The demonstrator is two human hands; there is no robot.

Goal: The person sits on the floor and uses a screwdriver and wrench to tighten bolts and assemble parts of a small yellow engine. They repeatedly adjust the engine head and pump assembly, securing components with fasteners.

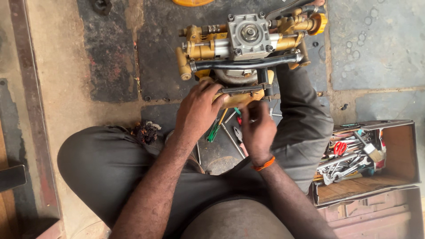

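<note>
A yellow and grey machine (241,42) with a black pipe across it stands on the floor between my knees. My left hand (197,110) grips the yellow bracket (234,98) at the machine's near side. Just to the right of it, my right hand (258,132) is curled with its fingers at the bracket's lower edge; I cannot tell what it holds. An orange band (264,164) circles my right wrist. Under my hands lie a green-handled screwdriver (214,131), pliers and a metal rod (232,140).
An open wooden toolbox (400,155) full of spanners, red-handled scissors (340,147) and a brush sits at my right. Black rubber mats (110,48) cover the concrete floor. A metal rail (33,106) runs along the left. My grey-trousered legs frame the work.
</note>
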